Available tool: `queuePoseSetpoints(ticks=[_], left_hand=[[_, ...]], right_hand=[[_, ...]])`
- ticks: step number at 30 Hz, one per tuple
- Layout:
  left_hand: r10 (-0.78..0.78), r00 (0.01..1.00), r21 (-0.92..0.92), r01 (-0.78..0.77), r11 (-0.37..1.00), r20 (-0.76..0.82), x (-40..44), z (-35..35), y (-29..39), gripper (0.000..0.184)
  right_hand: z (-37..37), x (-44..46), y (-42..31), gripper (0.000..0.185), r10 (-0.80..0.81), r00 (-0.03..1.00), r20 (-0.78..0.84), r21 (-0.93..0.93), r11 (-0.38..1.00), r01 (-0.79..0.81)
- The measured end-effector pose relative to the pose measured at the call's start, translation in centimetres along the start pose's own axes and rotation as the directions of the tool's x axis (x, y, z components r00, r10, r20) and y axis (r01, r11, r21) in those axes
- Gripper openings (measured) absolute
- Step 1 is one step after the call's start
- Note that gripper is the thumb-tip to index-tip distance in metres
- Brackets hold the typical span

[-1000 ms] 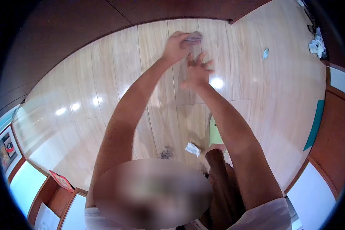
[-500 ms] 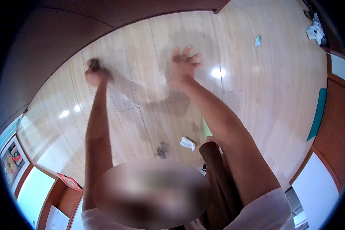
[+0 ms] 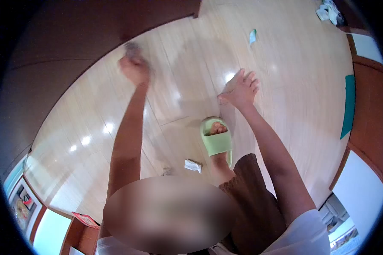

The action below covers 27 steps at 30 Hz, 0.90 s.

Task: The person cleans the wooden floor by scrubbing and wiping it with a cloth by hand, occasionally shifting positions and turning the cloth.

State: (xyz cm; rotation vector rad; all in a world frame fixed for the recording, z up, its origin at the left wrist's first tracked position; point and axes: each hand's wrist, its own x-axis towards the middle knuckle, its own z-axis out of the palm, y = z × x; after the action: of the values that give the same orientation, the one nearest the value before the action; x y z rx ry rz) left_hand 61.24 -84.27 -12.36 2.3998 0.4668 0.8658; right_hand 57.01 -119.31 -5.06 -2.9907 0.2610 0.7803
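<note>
My left hand (image 3: 135, 70) is closed round a dark grey, fuzzy clump (image 3: 132, 49), near the bottom edge of the dark brown furniture. Motion blurs both, so I cannot make out what the clump is. To the right, my right hand (image 3: 242, 91) is held over the light wood floor (image 3: 174, 102) with its fingers spread and nothing in them. Nearest below it is a light green slipper (image 3: 218, 143), worn on a foot. A crumpled white tissue (image 3: 193, 165) lies left of the slipper. Beside the tissue is a small greyish tuft (image 3: 167, 171).
Dark brown furniture (image 3: 72, 46) borders the floor at the upper left. A small green and white scrap (image 3: 252, 36) lies farther off, and white crumpled items (image 3: 330, 12) sit at the upper right. Brown and white cabinets (image 3: 368, 110) line the right side.
My left hand has moved right and slightly up with the clump. My right hand has moved right and down, fingers still spread. The green slipper has come into fuller view.
</note>
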Motion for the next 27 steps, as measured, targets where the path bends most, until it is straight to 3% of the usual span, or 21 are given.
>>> queuePoseSetpoints(ticks=[1,2,4,6,8,10,11,12,14,17,20,22,23,24,25,26,27], left_hand=[[-0.152,0.984,0.175,0.167,0.970,-0.095,0.1,0.1,-1.6,0.029],[-0.415,0.896,0.159,0.438,0.885,-0.159,0.7,0.4,-1.5,0.029],[-0.568,0.808,0.015,0.577,0.817,-0.160,1.9,3.1,-3.1,0.030],[-0.440,0.892,0.120,0.450,0.885,-0.102,2.8,6.9,-2.6,0.028],[-0.129,0.986,0.362,0.081,0.929,0.109,3.0,9.2,0.9,0.036],[-0.014,0.997,0.257,-0.006,0.966,0.075,1.8,13.0,4.6,0.027],[-0.067,0.983,0.155,0.040,0.987,0.172,1.5,12.5,10.0,0.029],[-0.005,0.979,0.142,-0.025,0.990,0.204,0.4,15.0,11.6,0.033],[0.142,0.957,-0.061,-0.130,0.990,0.255,-1.4,15.0,18.0,0.029],[0.200,0.810,-0.147,-0.142,0.979,0.552,-2.8,14.3,21.8,0.032],[0.417,0.675,-0.412,-0.180,0.893,0.608,-4.4,12.7,18.5,0.039],[0.376,0.774,-0.516,-0.074,0.853,0.510,-4.9,7.2,15.1,0.045],[0.303,0.831,-0.478,-0.052,0.877,0.466,-5.4,5.4,10.7,0.043],[0.056,0.863,-0.573,0.282,0.770,0.501,-5.5,2.2,7.0,0.034],[-0.093,0.930,-0.482,0.267,0.834,0.355,-5.2,-0.5,2.2,0.026],[-0.093,0.972,-0.400,0.175,0.900,0.216,-4.9,-2.5,-7.1,0.022],[-0.217,0.969,-0.176,0.235,0.956,0.117,-3.7,-6.8,-7.3,0.022]], right_hand=[[-0.4,0.0,0.4,0.137,0.015,0.999,0.035,0.027,1.000,-0.016],[-0.6,0.3,0.2,0.139,0.022,0.997,0.070,0.052,0.998,-0.026],[-0.4,0.9,0.3,0.143,0.020,0.994,0.104,0.069,0.997,-0.027],[-0.1,1.2,0.5,0.146,0.009,0.995,0.103,0.067,0.998,-0.016],[0.1,1.5,0.5,0.146,0.011,0.993,0.114,0.052,0.998,-0.017],[0.0,1.5,0.5,0.146,0.017,0.991,0.131,0.049,0.999,-0.023],[-0.2,1.4,0.4,0.146,0.020,0.990,0.140,0.053,0.998,-0.027],[-0.4,1.6,0.3,0.146,0.024,0.989,0.146,0.057,0.998,-0.033],[-0.5,1.6,0.3,0.145,0.001,0.990,0.138,0.077,0.997,-0.012],[-1.0,1.3,0.9,0.143,-0.013,0.990,0.139,0.090,0.996,0.001],[-2.1,0.8,0.4,0.142,-0.020,0.987,0.157,0.083,0.997,0.007],[-2.2,0.8,0.5,0.142,-0.020,0.988,0.152,0.067,0.998,0.010],[-1.7,0.9,0.5,0.142,-0.020,0.990,0.143,0.062,0.998,0.012],[-1.3,1.0,0.4,0.142,-0.018,0.991,0.133,0.059,0.998,0.010],[-1.3,1.0,0.3,0.142,-0.021,0.991,0.135,0.066,0.998,0.012],[-1.4,1.1,0.4,0.142,-0.020,0.990,0.136,0.069,0.998,0.011],[-1.4,1.0,0.4,0.142,-0.019,0.990,0.140,0.067,0.998,0.010]])
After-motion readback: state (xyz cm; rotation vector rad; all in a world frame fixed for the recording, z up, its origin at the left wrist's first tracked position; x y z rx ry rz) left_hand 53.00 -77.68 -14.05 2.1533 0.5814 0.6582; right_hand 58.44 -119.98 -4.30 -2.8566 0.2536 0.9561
